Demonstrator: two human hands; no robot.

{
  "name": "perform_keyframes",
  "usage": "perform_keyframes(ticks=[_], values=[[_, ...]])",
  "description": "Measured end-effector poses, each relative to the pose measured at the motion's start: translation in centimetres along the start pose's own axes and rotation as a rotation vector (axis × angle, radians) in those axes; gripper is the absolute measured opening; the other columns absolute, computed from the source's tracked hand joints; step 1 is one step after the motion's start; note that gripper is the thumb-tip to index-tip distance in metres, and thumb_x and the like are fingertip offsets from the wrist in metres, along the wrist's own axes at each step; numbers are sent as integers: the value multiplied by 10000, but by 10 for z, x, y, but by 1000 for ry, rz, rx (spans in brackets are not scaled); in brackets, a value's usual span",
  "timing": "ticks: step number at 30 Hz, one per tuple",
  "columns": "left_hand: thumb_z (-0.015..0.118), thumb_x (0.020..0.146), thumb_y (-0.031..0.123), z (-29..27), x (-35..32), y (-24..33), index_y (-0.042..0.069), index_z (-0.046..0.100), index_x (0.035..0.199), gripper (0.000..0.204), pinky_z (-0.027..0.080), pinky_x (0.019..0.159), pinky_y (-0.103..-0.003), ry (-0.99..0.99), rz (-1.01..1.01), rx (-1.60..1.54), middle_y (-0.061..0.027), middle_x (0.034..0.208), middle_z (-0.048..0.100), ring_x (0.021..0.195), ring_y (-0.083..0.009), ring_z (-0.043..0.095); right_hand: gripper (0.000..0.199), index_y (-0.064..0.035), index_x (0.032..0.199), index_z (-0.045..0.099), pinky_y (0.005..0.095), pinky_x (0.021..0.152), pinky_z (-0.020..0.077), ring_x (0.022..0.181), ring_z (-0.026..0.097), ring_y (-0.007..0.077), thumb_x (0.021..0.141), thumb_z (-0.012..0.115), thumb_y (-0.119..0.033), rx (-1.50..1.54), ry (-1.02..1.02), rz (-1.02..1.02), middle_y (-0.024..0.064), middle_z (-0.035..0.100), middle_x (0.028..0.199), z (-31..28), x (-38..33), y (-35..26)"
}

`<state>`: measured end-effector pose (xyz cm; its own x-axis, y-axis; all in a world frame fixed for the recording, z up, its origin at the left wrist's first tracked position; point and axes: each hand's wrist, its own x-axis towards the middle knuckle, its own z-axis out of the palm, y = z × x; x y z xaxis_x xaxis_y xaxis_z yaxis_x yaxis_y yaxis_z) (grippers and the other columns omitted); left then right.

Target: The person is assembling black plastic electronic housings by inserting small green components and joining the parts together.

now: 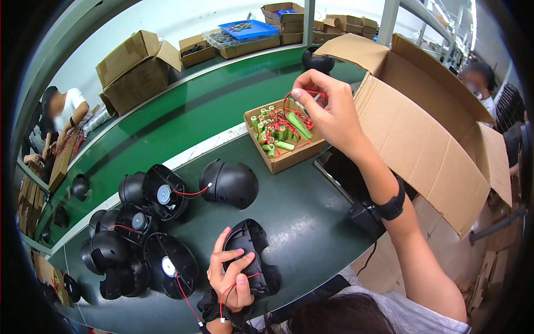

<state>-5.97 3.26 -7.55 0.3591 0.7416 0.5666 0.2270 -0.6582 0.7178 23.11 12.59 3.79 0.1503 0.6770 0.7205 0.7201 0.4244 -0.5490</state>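
Note:
Near the table's front edge my left hand [233, 275] grips a black plastic shell [247, 239], fingers spread over its inner side. A thin red and black wire with a small white plug [222, 319] hangs beside the thumb. My right hand [334, 108] is raised over a small cardboard box [281, 163], thumb and forefinger pinched on a red wire [292, 94]. The wire leads down toward a green wrapped battery pack [299, 126], tilted over the others. Inside the box lie several green battery cells [285, 145] with tangled red wires.
Several black shells [111, 247] stand grouped at left, some with round speakers [164, 193] and wires. One rounded shell [229, 183] sits alone. A dark flat device [336, 175] lies right, beside a large open carton [417, 145]. Beyond runs a green conveyor belt [206, 89]; co-workers sit either side.

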Motion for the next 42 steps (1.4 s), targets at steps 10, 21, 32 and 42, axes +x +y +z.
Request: perform_keyframes(ticks=[10, 21, 32, 42], values=[[369, 909, 290, 1, 2, -6, -70, 661, 864, 466, 366, 1009, -455, 160, -120, -88, -204, 1026, 531, 1144, -402, 534, 82, -11, 846, 620, 310, 676, 461, 745, 584, 185, 842, 667, -78, 202, -625, 78, 53, 619, 768, -2, -74, -17], [350, 908, 297, -3, -1, -7, -54, 658, 868, 469, 368, 994, -427, 157, -184, -28, -193, 1033, 536, 1076, -342, 541, 368, -92, 1003, 628, 430, 965, 390, 1112, 527, 250, 678, 758, -206, -87, -746, -311, 38, 603, 1056, 3, -117, -1], [424, 913, 258, -8, -1, -8, -1, 734, 912, 404, 465, 953, -534, 45, -44, -36, -156, 938, 536, 1151, -513, 551, 197, -114, 897, 694, 371, 775, 414, 867, 579, 176, 710, 668, -170, -283, -299, -533, -21, 589, 828, 19, -135, -20], [427, 922, 285, -5, 3, 0, -7, 727, 876, 421, 434, 984, -574, -100, 3, -23, -148, 912, 524, 1177, -524, 525, 288, -89, 972, 716, 302, 643, 426, 764, 562, 149, 691, 680, -139, -228, -309, -595, -8, 595, 846, 23, -146, -37]])
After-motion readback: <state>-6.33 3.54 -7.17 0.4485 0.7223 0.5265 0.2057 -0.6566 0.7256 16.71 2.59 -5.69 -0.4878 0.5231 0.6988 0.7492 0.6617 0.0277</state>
